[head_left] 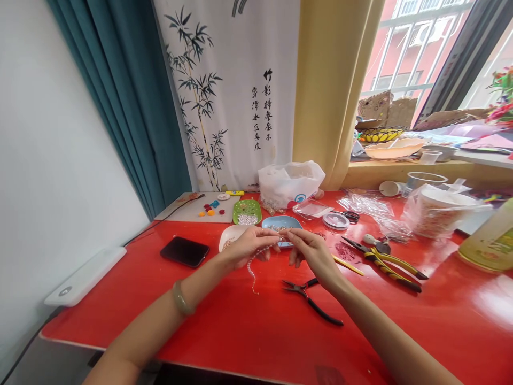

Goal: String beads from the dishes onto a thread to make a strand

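My left hand (249,247) and my right hand (311,251) meet above the red table (240,321), fingers pinched together. Between them runs a thin strand of small pale beads (252,267); its loose end hangs down from my left hand toward the tabletop. My right fingertips pinch the strand's other end near a blue dish (280,224). A white dish (232,235) sits just behind my left hand. Black-handled pliers (310,299) lie on the table under my right wrist.
A black phone (185,251) lies to the left, with a green tray of beads (247,212) and a white plastic bag (290,184) behind. Yellow-and-black pliers (390,264), a thread spool (335,220) and plastic wrappers (372,208) are to the right. A white device (86,275) overhangs the left edge.
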`<state>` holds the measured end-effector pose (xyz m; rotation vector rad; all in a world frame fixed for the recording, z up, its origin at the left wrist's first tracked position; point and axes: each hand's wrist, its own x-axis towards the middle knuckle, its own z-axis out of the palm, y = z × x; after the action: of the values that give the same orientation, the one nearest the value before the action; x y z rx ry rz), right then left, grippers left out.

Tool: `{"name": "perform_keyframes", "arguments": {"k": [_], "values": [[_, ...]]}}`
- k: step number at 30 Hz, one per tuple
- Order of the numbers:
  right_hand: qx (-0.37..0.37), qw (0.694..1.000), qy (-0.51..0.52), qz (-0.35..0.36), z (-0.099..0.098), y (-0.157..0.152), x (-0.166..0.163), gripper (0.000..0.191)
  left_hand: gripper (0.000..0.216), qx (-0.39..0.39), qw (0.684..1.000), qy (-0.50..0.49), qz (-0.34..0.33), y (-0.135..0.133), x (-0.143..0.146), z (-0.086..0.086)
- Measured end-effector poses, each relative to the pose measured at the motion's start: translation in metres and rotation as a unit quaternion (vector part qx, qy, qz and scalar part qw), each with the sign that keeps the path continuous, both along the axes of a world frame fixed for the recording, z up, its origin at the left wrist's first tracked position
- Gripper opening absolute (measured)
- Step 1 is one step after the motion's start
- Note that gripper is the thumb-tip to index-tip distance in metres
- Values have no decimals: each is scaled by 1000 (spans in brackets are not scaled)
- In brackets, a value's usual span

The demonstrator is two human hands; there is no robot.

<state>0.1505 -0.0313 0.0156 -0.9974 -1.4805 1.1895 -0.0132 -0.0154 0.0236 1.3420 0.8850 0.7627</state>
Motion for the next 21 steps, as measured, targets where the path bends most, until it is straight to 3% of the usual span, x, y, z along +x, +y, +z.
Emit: {"name": "perform_keyframes", "arguments": {"k": [5, 12, 21], "values": [[18, 1000, -16, -9, -4, 3, 1, 33, 27, -19, 1000, -21, 4, 0, 0, -1], [156, 987, -44, 7, -4, 1, 0, 24, 28, -19, 1000, -22, 5, 0, 1, -1], [186, 981, -52, 0, -3, -2, 0, 21, 19, 11, 1000, -1, 0, -2, 2, 2]]}}
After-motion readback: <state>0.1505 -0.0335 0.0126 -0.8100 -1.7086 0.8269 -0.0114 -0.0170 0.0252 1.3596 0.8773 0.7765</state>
